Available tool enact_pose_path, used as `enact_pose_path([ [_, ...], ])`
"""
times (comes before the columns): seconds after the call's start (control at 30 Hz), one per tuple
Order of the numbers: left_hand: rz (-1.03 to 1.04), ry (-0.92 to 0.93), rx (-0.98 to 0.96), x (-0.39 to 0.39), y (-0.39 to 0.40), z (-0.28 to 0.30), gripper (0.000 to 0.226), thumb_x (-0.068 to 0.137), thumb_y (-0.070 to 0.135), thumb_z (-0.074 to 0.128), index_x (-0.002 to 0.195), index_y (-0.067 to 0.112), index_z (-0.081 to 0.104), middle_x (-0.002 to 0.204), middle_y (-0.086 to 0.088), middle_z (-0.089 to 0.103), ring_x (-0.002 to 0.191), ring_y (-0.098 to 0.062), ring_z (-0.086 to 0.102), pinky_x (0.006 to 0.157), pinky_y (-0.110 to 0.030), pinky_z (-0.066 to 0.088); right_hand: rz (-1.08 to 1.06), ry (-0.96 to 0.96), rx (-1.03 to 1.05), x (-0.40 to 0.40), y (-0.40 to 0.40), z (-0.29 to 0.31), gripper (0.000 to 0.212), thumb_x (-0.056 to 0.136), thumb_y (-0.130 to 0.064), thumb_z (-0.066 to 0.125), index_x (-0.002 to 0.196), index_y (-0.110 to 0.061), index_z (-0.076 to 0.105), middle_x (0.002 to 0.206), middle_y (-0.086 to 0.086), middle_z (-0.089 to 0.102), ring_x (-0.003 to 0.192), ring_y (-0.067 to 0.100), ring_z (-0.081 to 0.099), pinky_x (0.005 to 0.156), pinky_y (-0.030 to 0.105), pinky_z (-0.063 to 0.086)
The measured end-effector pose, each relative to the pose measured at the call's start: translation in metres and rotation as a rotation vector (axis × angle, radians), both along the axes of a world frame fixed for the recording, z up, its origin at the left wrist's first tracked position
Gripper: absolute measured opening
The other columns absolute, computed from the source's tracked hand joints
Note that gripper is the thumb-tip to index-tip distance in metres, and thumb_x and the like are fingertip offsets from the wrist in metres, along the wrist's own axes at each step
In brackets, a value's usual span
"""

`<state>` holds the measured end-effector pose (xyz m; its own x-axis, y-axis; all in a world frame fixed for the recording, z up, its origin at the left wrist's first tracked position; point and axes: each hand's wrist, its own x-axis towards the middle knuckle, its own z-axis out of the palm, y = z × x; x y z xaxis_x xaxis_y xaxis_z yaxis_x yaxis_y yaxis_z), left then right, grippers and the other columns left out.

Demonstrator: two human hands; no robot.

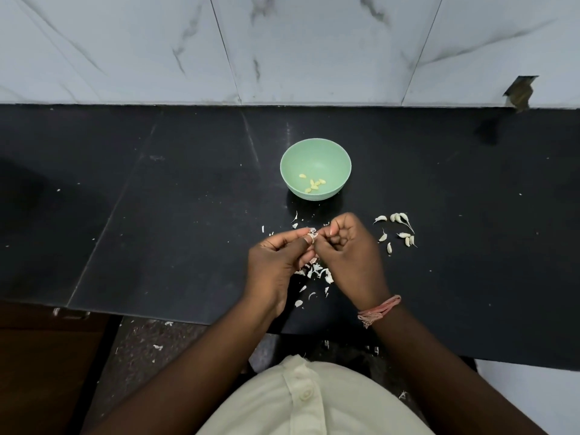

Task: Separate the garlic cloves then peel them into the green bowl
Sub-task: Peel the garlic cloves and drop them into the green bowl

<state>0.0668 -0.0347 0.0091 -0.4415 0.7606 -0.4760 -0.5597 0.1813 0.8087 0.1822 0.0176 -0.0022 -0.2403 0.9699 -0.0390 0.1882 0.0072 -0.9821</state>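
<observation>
A green bowl (pixel 315 152) stands on the black counter just beyond my hands, with several peeled yellowish cloves (pixel 313 183) at its bottom. My left hand (pixel 277 262) pinches a garlic clove (pixel 311 236) between thumb and forefinger. My right hand (pixel 348 252), fingers curled, pinches at the same clove's skin from the right. Several unpeeled cloves (pixel 400 229) lie on the counter to the right of my right hand. Torn white skins (pixel 318 273) lie under and between my hands.
The black counter (pixel 188 215) runs from a marble-tiled wall (pixel 282 48) to its front edge near my wrists. More skin scraps (pixel 158 346) lie on the floor below. A pink thread band (pixel 378 310) circles my right wrist.
</observation>
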Motion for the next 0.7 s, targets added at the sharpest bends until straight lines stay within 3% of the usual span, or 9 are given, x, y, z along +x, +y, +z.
enact_pose_path([
  [0.17,-0.026,0.010,-0.002,0.001,0.000,0.005,0.011,0.088,-0.007,0.070,0.097,-0.006,0.074,0.093,-0.021,0.076,0.083,-0.022,0.074,0.075,-0.022,0.061,0.035,0.015,-0.048,0.001,0.005,-0.003,0.023,0.074,-0.029,0.066,0.077,-0.036,0.045,0.080,0.016,0.068,0.074,0.043,0.070,0.069,0.061,0.056],
  [0.27,-0.063,-0.003,-0.011,-0.001,0.000,0.008,0.011,0.088,-0.007,0.069,0.097,-0.007,0.074,0.095,-0.022,0.076,0.082,-0.022,0.075,0.071,-0.021,0.060,0.037,0.026,-0.052,0.001,0.005,-0.005,0.030,0.076,-0.022,0.067,0.078,-0.038,0.042,0.083,0.020,0.067,0.074,0.046,0.070,0.069,0.059,0.058],
  [0.37,-0.103,-0.055,-0.032,-0.004,0.000,0.010,0.011,0.089,-0.008,0.067,0.099,-0.008,0.072,0.096,-0.022,0.076,0.079,-0.022,0.076,0.068,-0.020,0.059,0.013,0.063,-0.085,0.002,0.005,-0.005,0.032,0.082,-0.005,0.066,0.084,-0.025,0.041,0.087,0.025,0.065,0.075,0.046,0.070,0.065,0.046,0.058],
  [0.53,-0.151,-0.128,-0.041,-0.008,0.002,0.011,0.016,0.090,-0.004,0.067,0.105,-0.007,0.071,0.098,-0.019,0.076,0.082,-0.017,0.075,0.070,-0.021,0.059,-0.003,0.047,-0.054,0.003,0.002,-0.004,0.034,0.084,0.000,0.067,0.087,-0.022,0.041,0.086,0.023,0.064,0.069,0.026,0.061,0.070,0.053,0.056],
  [0.7,-0.131,-0.116,-0.050,-0.005,0.003,0.009,0.008,0.089,-0.005,0.066,0.093,-0.001,0.072,0.086,-0.012,0.075,0.072,-0.013,0.072,0.062,-0.018,0.056,0.017,0.047,-0.028,-0.001,-0.005,0.000,0.030,0.086,-0.001,0.070,0.089,-0.015,0.043,0.076,-0.003,0.059,0.065,0.008,0.054,0.065,0.036,0.053],
])
